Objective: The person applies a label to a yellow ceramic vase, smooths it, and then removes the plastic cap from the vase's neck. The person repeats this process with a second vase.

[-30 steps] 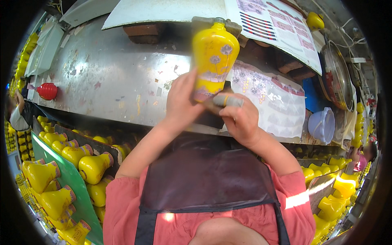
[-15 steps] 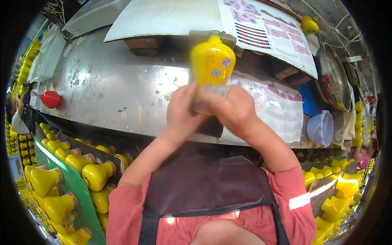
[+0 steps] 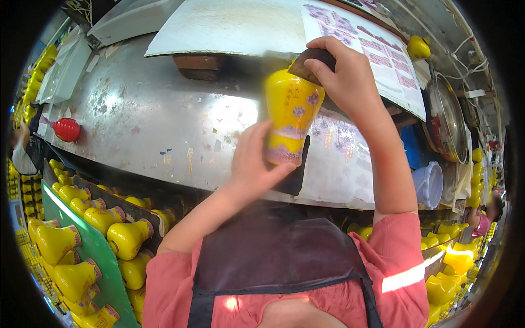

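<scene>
A worn, scuffed grey metal worktop (image 3: 136,120) fills the view. Above it the left hand (image 3: 252,164) wraps its fingers around a glossy yellow ceramic vase (image 3: 289,117), while the right hand (image 3: 345,76) pinches a dark pad (image 3: 307,59) against its top. Hard pressing could slip the slick vase loose.

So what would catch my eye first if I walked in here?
Probably the bright yellow vase held up at centre: the left hand grips its base while the right hand presses a dark pad against its top. Rows of matching yellow vases lie stacked at lower left.
</scene>
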Action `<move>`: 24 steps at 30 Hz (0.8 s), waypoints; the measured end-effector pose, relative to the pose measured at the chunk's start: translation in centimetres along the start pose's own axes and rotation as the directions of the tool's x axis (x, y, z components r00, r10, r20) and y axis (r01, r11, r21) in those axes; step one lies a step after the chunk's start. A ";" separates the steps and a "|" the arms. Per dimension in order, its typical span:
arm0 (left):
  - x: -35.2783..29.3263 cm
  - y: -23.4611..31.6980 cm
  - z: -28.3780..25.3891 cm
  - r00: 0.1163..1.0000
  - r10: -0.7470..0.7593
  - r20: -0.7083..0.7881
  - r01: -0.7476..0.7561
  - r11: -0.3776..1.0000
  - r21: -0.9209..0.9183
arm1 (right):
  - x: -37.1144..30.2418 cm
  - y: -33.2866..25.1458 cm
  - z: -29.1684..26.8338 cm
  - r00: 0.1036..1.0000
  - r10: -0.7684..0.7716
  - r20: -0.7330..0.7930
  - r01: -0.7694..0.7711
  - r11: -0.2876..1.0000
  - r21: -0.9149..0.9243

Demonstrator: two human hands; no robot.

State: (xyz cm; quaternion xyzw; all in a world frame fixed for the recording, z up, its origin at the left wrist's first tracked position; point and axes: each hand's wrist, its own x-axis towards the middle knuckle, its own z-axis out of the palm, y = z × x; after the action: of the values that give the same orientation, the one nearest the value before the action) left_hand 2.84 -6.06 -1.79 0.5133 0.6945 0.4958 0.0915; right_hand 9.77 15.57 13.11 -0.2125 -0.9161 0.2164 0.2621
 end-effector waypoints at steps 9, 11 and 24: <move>0.0 -0.1 -0.1 1.000 0.004 0.020 -0.004 1.000 0.005 | 1.7 0.8 -0.4 0.991 -0.002 0.135 0.016 0.994 -0.105; -0.1 -0.2 -0.2 1.000 0.002 0.029 -0.002 1.000 -0.002 | 2.1 1.3 -0.2 0.989 0.016 0.150 0.000 0.995 -0.104; 0.6 0.0 0.2 1.000 0.005 0.001 -0.005 0.999 0.036 | -6.6 2.4 3.0 0.937 0.054 -0.345 0.004 0.986 0.166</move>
State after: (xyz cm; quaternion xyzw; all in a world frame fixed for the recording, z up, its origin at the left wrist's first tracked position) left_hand 2.65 -5.43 -1.66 0.5169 0.7018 0.4834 0.0814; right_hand 13.86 13.36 7.00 -0.2366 -0.8316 0.2536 0.4338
